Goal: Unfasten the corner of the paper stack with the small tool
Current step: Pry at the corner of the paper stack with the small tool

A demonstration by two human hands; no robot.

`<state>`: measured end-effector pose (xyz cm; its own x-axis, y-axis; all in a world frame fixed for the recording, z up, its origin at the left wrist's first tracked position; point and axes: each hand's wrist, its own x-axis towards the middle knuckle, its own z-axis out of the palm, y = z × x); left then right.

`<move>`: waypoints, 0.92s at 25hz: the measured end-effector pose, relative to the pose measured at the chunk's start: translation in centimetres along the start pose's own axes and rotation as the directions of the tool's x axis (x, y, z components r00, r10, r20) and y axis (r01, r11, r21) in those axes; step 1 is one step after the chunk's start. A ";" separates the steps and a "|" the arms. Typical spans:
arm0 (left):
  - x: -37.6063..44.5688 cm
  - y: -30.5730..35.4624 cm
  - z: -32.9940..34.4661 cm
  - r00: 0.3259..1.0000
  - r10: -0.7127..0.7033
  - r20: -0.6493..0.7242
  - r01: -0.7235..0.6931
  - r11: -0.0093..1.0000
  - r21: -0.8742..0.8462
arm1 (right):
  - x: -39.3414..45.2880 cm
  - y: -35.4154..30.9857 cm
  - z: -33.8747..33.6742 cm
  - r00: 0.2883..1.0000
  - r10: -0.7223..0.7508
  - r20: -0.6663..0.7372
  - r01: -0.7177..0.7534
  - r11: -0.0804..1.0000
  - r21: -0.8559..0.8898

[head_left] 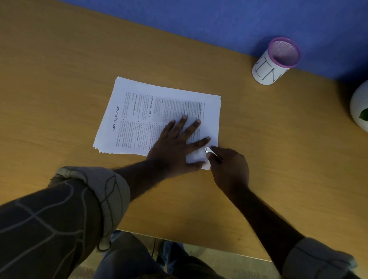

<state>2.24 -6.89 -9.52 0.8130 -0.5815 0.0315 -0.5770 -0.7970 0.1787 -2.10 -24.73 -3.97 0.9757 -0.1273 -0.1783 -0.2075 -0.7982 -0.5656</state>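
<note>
1. white printed paper stack lying flat on the tan wooden surface, centre of the frame, sheets slightly fanned at the lower-left edge.
2. left hand spread palm-down on the lower-right part of the stack, fingers splayed and fully open, gripping nothing, just pressing the sheets flat.
3. right hand at the lower-right corner of the stack, fingers curled closed around the small silvery metal tool, tip aimed at the paper edge just beside the left index finger.
4. fastener itself too small to make out; probably under or at the tool tip, near that right-hand corner.
5. step in hand, by the look of it: working the tool tip under the fastener.
6. to do it well: keep the left palm weighted close to the corner so the sheets cannot slide or buckle; hold the tool low, nearly flat to the paper; slip the tip under rather than dig down; lever gently to avoid tearing the top sheet.
7. keep the left index finger clear of the tip's path in case of a slip.
8. white cup with purple mesh rim marked "bin" at upper right, well apart, a likely place for the removed piece.
</note>
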 end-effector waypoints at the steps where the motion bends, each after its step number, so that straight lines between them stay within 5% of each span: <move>1: 0.0 0.0 0.0 1.000 -0.004 -0.005 0.004 1.000 -0.003 | 0.3 0.2 -0.1 1.000 0.019 0.020 -0.020 0.997 0.071; 4: -0.1 0.1 0.1 1.000 0.002 -0.016 -0.002 1.000 0.002 | 0.2 1.7 -0.9 0.998 -0.025 0.058 0.018 0.993 0.117; 11: 0.1 -0.1 0.3 1.000 0.008 0.009 -0.008 1.000 0.016 | -0.8 1.3 -1.3 0.915 -0.400 0.049 0.395 0.867 -0.304; 18: 0.2 -0.1 0.4 1.000 0.001 0.002 -0.001 1.000 0.008 | -0.8 0.5 -1.2 0.863 -0.497 0.094 0.483 0.755 -0.443; 23: 0.1 0.0 0.3 1.000 -0.002 0.002 0.002 1.000 0.000 | -0.6 0.8 -1.2 0.882 -0.467 0.066 0.457 0.809 -0.369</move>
<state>2.31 -7.01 -9.86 0.8142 -0.5799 0.0293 -0.5751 -0.7984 0.1783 -2.71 -25.96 -3.34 0.9526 0.2996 0.0536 0.3035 -0.9216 -0.2418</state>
